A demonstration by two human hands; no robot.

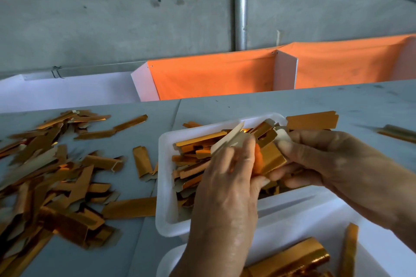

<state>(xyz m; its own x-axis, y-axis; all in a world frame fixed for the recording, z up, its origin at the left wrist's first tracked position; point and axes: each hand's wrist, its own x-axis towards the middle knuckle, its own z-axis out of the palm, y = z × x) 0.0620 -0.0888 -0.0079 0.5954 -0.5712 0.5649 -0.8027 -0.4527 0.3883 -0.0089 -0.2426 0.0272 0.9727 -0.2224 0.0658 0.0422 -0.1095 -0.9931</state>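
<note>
Both my hands meet over a white tray (165,164) heaped with gold foil card strips. My left hand (227,189) pinches one strip whose pale back (227,139) sticks up to the left. My right hand (333,164) grips the folded gold end of a strip (273,158) between thumb and fingers. The two hands are close together, and an orange reflection shows between them. Whether they hold one piece or two, I cannot tell.
A big loose pile of gold strips (51,177) covers the grey table at left. A second white tray (369,254) with folded gold pieces sits at the bottom right. A single strip (311,120) lies behind the tray. Orange cloth bins (213,74) line the far edge.
</note>
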